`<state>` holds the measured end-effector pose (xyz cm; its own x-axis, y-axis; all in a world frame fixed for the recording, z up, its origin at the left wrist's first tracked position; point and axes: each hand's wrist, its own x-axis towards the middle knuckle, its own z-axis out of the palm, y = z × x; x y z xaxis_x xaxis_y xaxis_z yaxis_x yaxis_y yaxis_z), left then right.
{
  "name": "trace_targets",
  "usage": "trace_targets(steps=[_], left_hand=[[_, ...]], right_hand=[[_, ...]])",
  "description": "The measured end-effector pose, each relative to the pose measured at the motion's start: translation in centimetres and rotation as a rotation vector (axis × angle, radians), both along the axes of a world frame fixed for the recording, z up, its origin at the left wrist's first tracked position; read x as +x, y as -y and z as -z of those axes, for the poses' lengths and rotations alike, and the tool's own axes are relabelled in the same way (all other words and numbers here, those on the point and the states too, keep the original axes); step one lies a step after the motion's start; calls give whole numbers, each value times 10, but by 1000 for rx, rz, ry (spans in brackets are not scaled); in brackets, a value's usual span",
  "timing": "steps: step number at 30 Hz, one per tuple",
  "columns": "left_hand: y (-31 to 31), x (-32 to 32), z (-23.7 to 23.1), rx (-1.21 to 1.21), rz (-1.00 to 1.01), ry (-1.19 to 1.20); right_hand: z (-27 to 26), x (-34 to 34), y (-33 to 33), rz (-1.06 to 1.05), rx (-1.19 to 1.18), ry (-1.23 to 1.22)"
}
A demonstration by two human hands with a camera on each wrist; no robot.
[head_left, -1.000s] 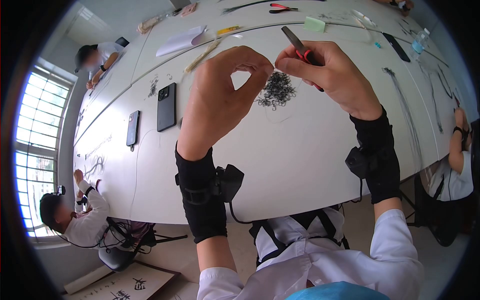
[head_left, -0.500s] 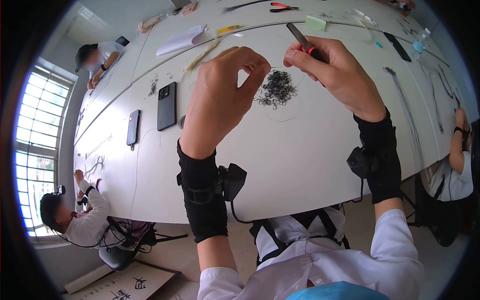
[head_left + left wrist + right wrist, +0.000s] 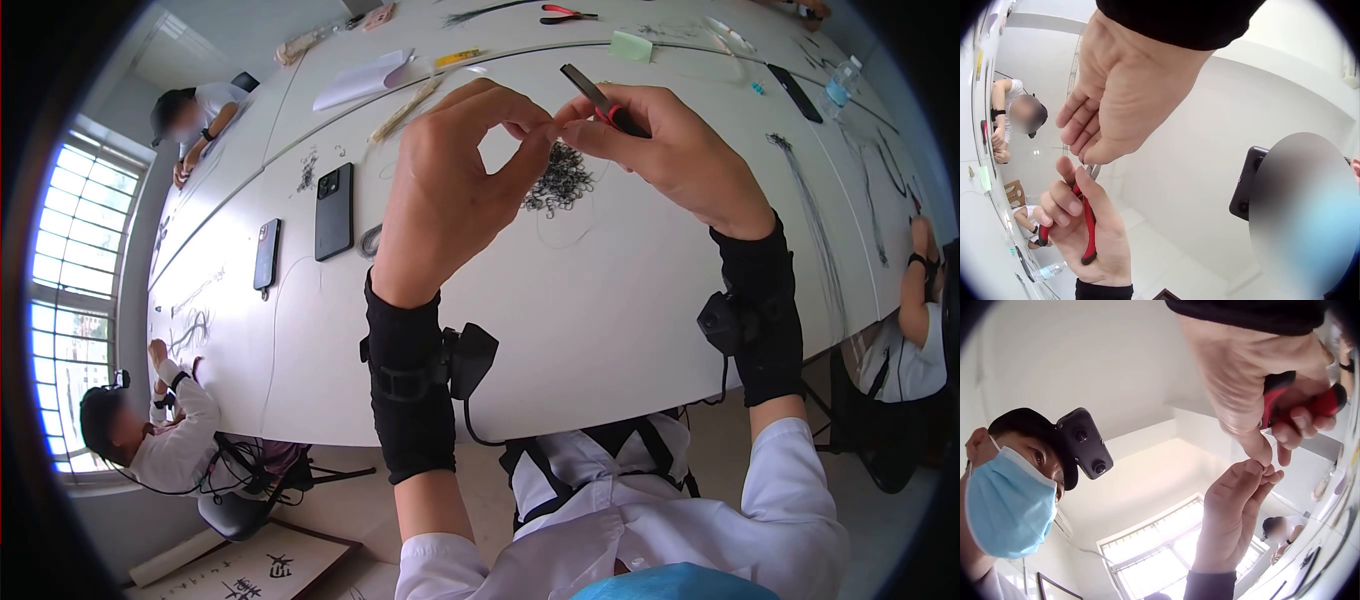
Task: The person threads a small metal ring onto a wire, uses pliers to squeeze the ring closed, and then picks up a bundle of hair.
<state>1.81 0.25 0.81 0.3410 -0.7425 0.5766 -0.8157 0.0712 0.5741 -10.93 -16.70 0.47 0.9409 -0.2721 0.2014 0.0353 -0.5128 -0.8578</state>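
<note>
My left hand (image 3: pixel 445 185) pinches a thin wire, mostly hidden between thumb and forefinger; a fine end of the wire (image 3: pixel 1054 148) shows in the left wrist view. Its fingertips meet those of my right hand (image 3: pixel 680 160). Red-handled pliers (image 3: pixel 603 105) lie in the right hand's grip, their metal nose slanting up and left past the thumb. From the left wrist view, the two handles spread across the right palm. Just below the joined fingertips, a heap of small dark bent wire pieces (image 3: pixel 562 188) rests on the white table (image 3: pixel 600 320).
Two phones (image 3: pixel 334 212) and a coil of wire (image 3: pixel 371 240) lie left of my left arm. Farther back are paper (image 3: pixel 362 82), a yellow cutter (image 3: pixel 457 58) and other red pliers (image 3: pixel 568 14). Long wire strands (image 3: pixel 805 210) stretch along the right. Other people sit around the tables.
A second ago the fingertips were close together; half a second ago the right hand had drawn away rightward, showing the wire end. Now the fingertips meet again, left hand slightly farther right.
</note>
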Motion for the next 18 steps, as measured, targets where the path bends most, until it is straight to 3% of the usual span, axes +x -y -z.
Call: trace_targets(steps=[10,18], left_hand=[[3,4,5,-79,-49,131],[2,6,9,-52,-70,166]], right_hand=[[3,0,5,139,0,166],[9,6,5,78,-4,150]])
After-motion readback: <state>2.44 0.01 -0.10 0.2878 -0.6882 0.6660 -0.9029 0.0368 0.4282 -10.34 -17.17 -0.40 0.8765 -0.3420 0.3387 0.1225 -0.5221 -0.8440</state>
